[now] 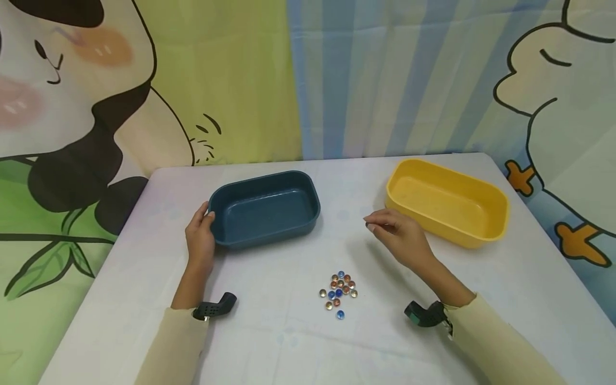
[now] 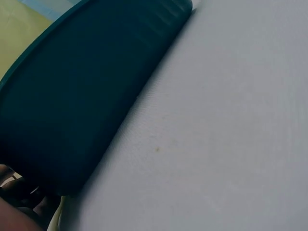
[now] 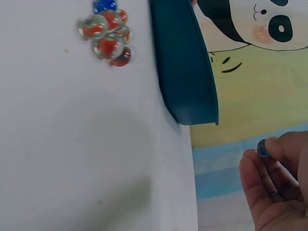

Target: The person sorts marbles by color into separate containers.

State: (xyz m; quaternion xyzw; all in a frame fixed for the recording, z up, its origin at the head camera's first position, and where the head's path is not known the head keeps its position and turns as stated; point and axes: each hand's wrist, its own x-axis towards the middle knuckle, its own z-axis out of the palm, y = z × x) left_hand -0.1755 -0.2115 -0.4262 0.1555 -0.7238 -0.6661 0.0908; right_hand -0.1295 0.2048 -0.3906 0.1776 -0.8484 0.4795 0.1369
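Note:
With my left hand (image 1: 199, 240) I grip the left end of a dark blue plastic basin (image 1: 264, 239), thumb at its rim; in the left wrist view the fingers are partly hidden below the basin's side. My right hand (image 1: 401, 235) is raised over the table between the two basins. Between its thumb and fingertips it pinches a blue glass marble (image 3: 262, 148). A loose cluster of clear marbles with orange, blue and yellowish cores (image 1: 340, 284) lies on the table in front of the basins, with one blue marble (image 1: 340, 315) nearest me.
A yellow plastic basin (image 1: 495, 227) stands at the back right of the white-covered table (image 1: 269, 331), beyond my right hand. Behind the table hangs a cartoon-printed curtain (image 1: 240, 80). Each wrist wears a black strap-on camera (image 1: 214, 307).

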